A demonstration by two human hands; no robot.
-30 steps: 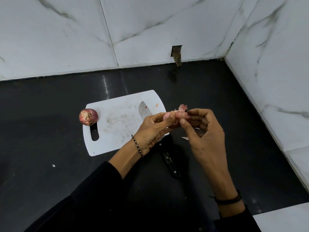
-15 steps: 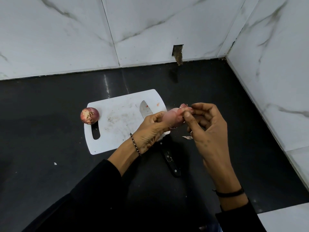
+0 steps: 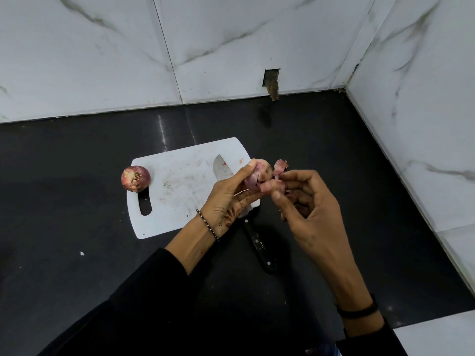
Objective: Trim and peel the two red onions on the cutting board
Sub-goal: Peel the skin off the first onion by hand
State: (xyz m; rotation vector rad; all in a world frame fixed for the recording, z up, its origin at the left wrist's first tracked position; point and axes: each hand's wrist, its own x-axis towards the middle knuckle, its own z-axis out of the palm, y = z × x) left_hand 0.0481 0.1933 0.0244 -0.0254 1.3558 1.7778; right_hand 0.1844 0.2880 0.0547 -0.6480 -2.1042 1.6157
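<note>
The right hand [image 3: 311,214] has drawn a strip of skin [image 3: 279,167] off the held onion [image 3: 259,173], which now shows more pale flesh (a second ago its fingers were pinched at the top). The left hand [image 3: 228,199] has turned the onion slightly.

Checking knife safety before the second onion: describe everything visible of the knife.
The knife lies flat, unheld. Its metal blade, flecked with red, rests on the white cutting board, tip pointing toward the back wall; the black riveted handle runs off the board's near corner onto the dark counter. The left hand hides its middle.
</note>
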